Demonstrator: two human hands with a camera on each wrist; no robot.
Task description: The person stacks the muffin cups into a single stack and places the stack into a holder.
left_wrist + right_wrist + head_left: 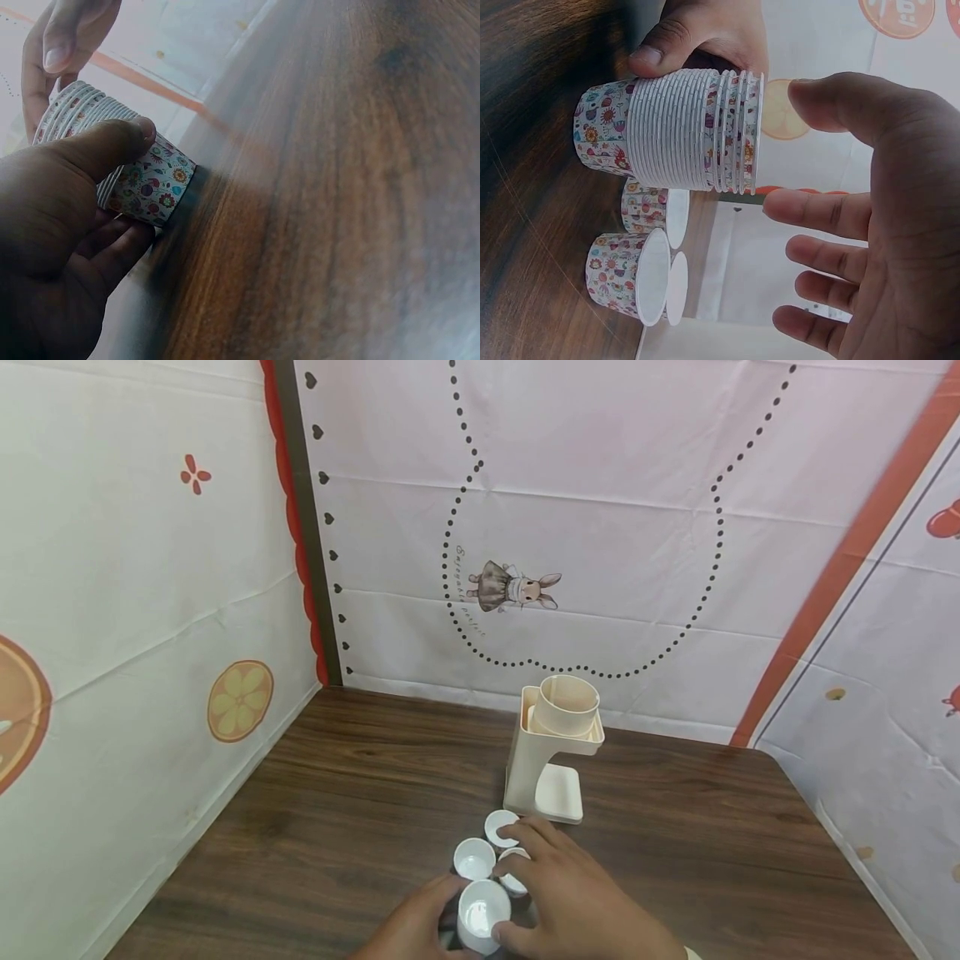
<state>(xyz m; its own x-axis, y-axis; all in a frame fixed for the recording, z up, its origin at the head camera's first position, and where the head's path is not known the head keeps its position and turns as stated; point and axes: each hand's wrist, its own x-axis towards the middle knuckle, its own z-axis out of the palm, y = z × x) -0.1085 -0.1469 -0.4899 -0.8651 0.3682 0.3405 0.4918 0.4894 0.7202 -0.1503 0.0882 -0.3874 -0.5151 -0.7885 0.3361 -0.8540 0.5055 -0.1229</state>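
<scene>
A tall stack of nested paper cups (671,131), floral outside and white inside, stands on the table in front of me. My left hand (82,187) grips it low on its side, the thumb across the cups. Beside the stack's rim, my right hand (900,195) holds nothing; its fingers are spread and gently bent, a little apart from the cups in the right wrist view. Just beyond the stack stand single cups: one at the left (475,858), one farther back (501,828), and one at the right (514,881), partly hidden by the right hand.
Behind the cups stands a cream-coloured appliance (525,768) with a round open container (568,706) on top and a flat base (558,793). The dark wooden table (337,802) meets printed cloth walls (615,527) at the back and both sides.
</scene>
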